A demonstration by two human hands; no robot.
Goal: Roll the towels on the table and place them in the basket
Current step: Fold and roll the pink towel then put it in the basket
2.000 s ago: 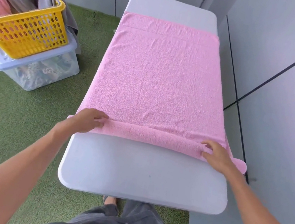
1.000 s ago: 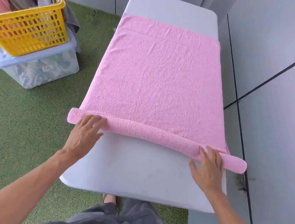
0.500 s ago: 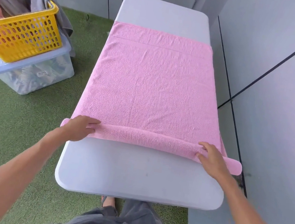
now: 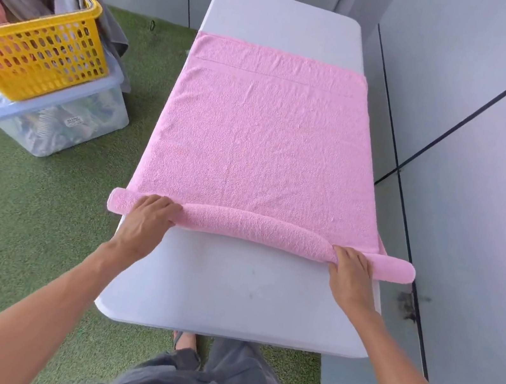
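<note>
**Pink towel only just starting to roll**

The pink towel (image 4: pixel 259 146) is lying flat along the white table (image 4: pixel 228 288), with only its near edge wound into a thin roll (image 4: pixel 255 230) whose ends are overhanging both table sides. The left hand (image 4: pixel 147 222) is resting over the roll near its left end, fingers curling onto the top; the right hand (image 4: pixel 350 270) is pressing on it near the right end, fingers curving over the cloth. Most of the towel is lying unrolled beyond the hands, so the rolling seems barely begun. The yellow basket (image 4: pixel 38 55) is sitting on a clear lidded bin (image 4: pixel 55 125) on the green turf (image 4: pixel 22 220) to the left, already holding grey and pink cloth; this towel's placing is yet to come.
</note>
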